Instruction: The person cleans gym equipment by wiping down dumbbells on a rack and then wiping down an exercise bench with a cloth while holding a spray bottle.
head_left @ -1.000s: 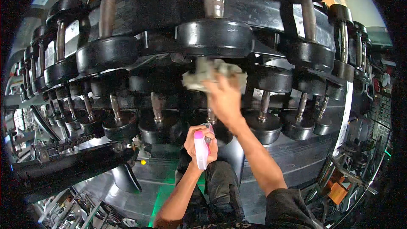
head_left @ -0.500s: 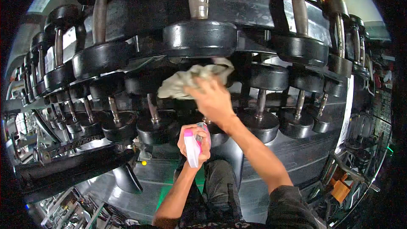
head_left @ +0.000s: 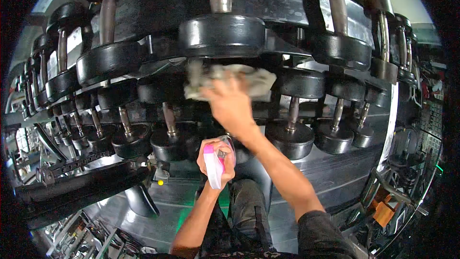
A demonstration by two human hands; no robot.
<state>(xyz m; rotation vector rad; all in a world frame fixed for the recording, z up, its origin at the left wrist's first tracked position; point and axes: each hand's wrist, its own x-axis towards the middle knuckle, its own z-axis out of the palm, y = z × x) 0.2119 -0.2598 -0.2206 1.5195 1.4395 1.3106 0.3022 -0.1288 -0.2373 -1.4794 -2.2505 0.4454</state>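
Observation:
My right hand point(head_left: 232, 107) presses on a crumpled pale grey cloth point(head_left: 261, 84), which is partly blurred. The cloth lies over a dumbbell in the lower row, hiding most of its far head. Just beyond it is the round black head of an upper-row dumbbell point(head_left: 222, 36). Lower down, my left hand point(head_left: 216, 162) is wrapped round a clear spray bottle point(head_left: 214, 170) with a pink and white top. Behind that bottle, the near head of the lower dumbbell is partly hidden.
More black dumbbells with metal handles stand on both sides, such as one at the right point(head_left: 290, 139) and one at the left point(head_left: 170, 139). A black padded bench point(head_left: 76, 189) is at the lower left. My legs are below, over the grey floor point(head_left: 297, 201).
My right hand has swept left with the cloth, whose shape has changed and spread to the right. The left hand and bottle have shifted slightly left, and the whole view has shifted a little.

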